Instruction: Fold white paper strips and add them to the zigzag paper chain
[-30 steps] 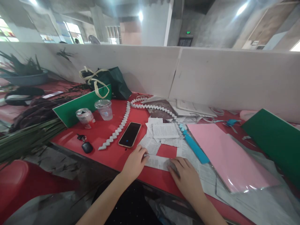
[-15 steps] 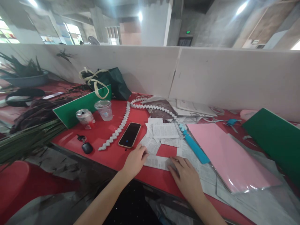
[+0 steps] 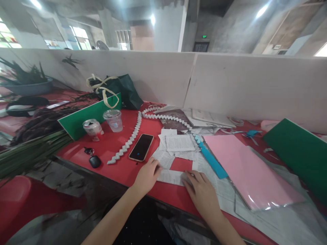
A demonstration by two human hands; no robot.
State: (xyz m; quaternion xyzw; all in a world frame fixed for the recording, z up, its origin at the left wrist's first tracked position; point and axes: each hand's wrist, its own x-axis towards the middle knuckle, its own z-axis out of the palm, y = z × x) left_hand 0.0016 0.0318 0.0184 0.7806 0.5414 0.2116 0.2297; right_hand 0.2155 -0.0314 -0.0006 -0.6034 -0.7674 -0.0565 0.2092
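Note:
A printed paper strip lies near the table's front edge, between my two hands. My left hand has its closed fingers at the strip's left end. At the right end, the fingers and thumb of my right hand close on the paper. Just behind the strip is a pile of small printed paper pieces. A zigzag folded paper chain bends across the table, and its right arm ends in blue folds and a flat blue strip.
A phone, car key, can and plastic cup stand or lie to the left. On the right is a pink sheet pack over newspaper. Green boards stand at both sides; a white partition rises behind.
My hands stay at the two ends of the paper strip, with barely any movement. The view has shifted very slightly.

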